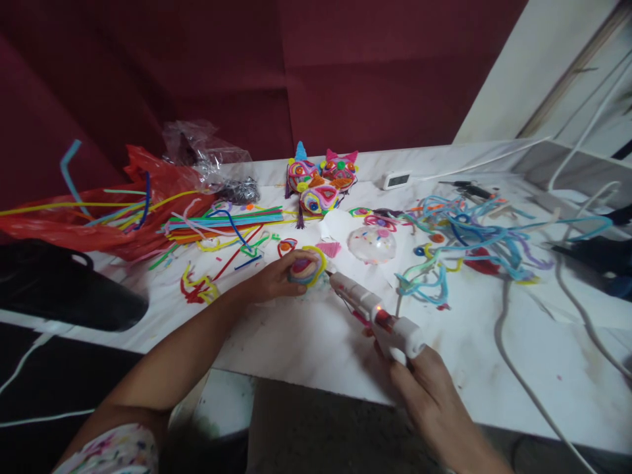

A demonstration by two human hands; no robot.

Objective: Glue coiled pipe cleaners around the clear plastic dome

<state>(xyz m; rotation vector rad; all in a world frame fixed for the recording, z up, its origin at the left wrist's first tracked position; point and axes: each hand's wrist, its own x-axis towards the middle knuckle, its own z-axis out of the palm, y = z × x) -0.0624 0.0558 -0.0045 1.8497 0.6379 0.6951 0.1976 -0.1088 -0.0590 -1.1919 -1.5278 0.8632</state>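
My left hand (279, 278), centre of frame, has fingers and thumb curled around a small round piece (305, 268) – yellow fuzzy rim, purple and blue inside – held just above or on the tabletop (306, 349); can't tell which. My right hand (424, 385), lower right of centre, is wrapped around the handle of a white glue gun (363, 299), a small orange light lit on its body. Nozzle points up and left, right beside the yellow rim; can't tell if it touches.

Just behind the round piece lies a pink triangle (328, 249); right of that, a clear dome-like piece (371, 246) with coloured specks. Upper middle: three decorated figures (320, 199) grouped together, a white display device (396, 180) to their right. Left side: straight fuzzy stems (224, 224) in a bundle, a red plastic bag (165, 181) behind, black object (69, 286) at the left edge. Right side: tangled, mostly blue stems (474, 230) – white cable (503, 342) running down below them.
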